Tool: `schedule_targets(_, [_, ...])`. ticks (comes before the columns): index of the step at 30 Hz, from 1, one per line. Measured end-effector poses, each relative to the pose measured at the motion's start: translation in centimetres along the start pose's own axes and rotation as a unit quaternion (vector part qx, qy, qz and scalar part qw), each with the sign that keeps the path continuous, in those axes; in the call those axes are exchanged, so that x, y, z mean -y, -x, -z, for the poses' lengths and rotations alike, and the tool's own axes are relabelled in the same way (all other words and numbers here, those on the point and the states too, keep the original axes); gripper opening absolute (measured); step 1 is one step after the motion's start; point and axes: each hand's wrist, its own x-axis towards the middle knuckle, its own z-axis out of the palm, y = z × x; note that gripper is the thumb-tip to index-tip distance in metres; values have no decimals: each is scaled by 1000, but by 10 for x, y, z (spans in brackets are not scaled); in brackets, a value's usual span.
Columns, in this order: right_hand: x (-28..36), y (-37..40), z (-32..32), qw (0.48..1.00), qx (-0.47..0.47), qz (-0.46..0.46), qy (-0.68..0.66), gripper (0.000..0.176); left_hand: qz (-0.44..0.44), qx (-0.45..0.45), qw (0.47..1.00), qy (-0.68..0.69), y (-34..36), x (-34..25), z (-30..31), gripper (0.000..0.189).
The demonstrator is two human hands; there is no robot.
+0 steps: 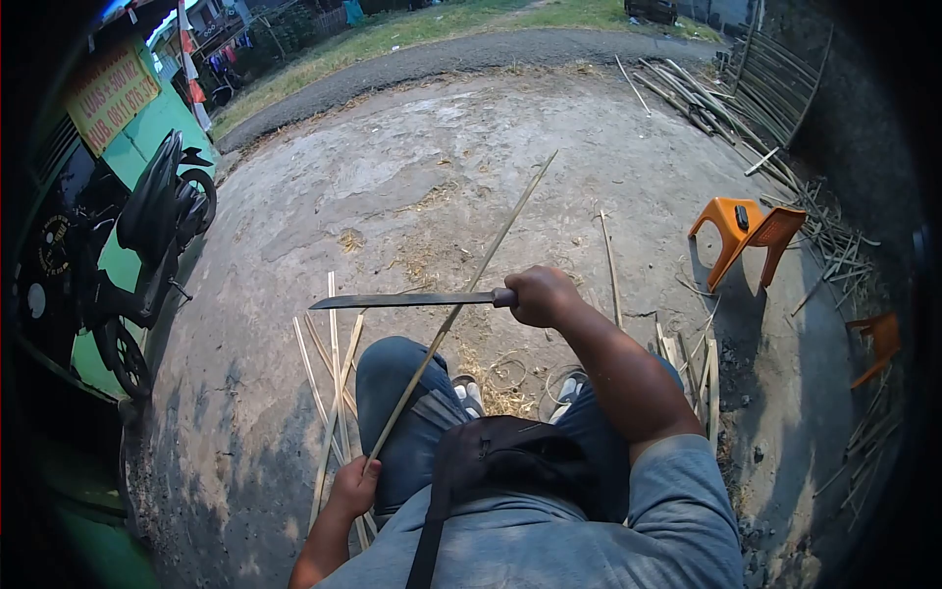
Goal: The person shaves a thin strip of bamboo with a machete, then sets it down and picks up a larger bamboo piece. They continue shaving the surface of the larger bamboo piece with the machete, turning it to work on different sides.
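I work in an open-air bamboo yard beside a road, with a bamboo strip (501, 245) and a knife (402, 300) in my grip. Behind the orange plastic chair (746, 236), bamboo poles (775, 88) lie and lean in a stack. Offcuts (834, 245) litter the bare ground (442, 167) around it, and split strips (329, 363) lie well left of it. Far left of it, a motorbike (147, 255) stands by a green wall (165, 120) with a yellow sign (110, 90). Beyond it runs a paved road (442, 54).

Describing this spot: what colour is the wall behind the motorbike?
Green; the wall shows clearest in head view.
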Motion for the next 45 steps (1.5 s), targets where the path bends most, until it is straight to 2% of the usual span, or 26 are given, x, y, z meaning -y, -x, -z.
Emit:
schedule_targets(13, [5,4,0,999,-28,10,20,24,-19,-26,999,-15,9,1,3,67])
schedule_targets(16, [-3,4,5,999,-46,-16,19,22,-24,-28,999,-19,12,5,4,66])
schedule_targets(19, [-29,4,6,991,-89,-85,-46,19,-26,-30,999,-24,13,11,3,64])
schedule_targets(20, [-41,2,-3,987,-122,-79,-60,19,-26,-28,999,-27,13,12,4,64])
schedule_targets(24, [-23,16,8,988,-128,-56,-72,17,-35,-16,999,-18,9,12,4,63])
schedule_targets(28, [0,19,0,992,-119,34,-17,14,-55,-24,998,-24,8,9,3,63])
schedule_targets(31, [25,24,11,997,-45,51,40,15,-53,-24,998,-22,7,14,-1,64])
schedule_targets(34, [24,21,13,994,-74,76,35,16,-50,-17,998,-14,3,17,-4,66])
schedule_targets(39, [-8,-3,-3,995,-99,4,-18,19,-50,-14,999,8,-3,20,-5,69])
schedule_targets(45, [9,8,1,993,-113,20,-13,20,-45,-13,999,10,0,26,-4,69])
